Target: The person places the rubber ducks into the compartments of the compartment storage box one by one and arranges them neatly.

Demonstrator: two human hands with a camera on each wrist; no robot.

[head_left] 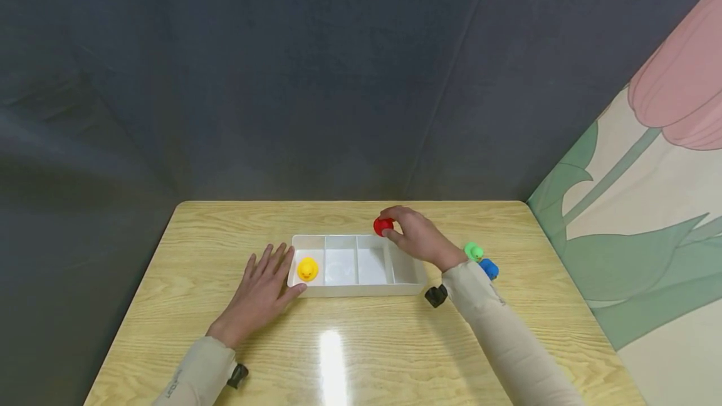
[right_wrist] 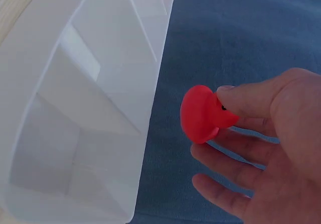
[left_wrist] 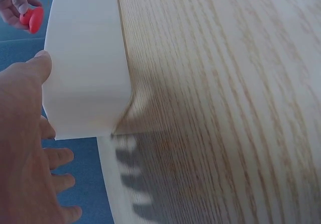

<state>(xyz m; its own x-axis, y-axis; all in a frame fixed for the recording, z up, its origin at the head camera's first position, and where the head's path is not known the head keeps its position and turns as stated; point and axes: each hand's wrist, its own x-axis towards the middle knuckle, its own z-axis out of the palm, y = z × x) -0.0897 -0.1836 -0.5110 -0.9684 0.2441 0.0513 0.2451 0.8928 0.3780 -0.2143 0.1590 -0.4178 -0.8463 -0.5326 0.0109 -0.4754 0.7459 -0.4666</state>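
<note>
A red rubber duck (right_wrist: 198,114) is pinched between the thumb and fingers of my right hand (head_left: 420,238). In the head view this red duck (head_left: 383,225) hangs near the back rim of a white divided tray (head_left: 355,291), by the right-hand compartments. A yellow rubber duck (head_left: 307,269) sits in the tray's leftmost compartment. My left hand (head_left: 256,296) rests at the tray's left end with fingers straight and spread, its thumb at the front corner. In the left wrist view the thumb touches the tray wall (left_wrist: 88,58).
On the wooden table (head_left: 383,343), right of the tray, lie a green duck (head_left: 474,251) and a blue duck (head_left: 489,269), close by my right forearm. A dark curtain (head_left: 338,80) hangs behind the table, and a flower-patterned cloth (head_left: 648,237) stands along the right side.
</note>
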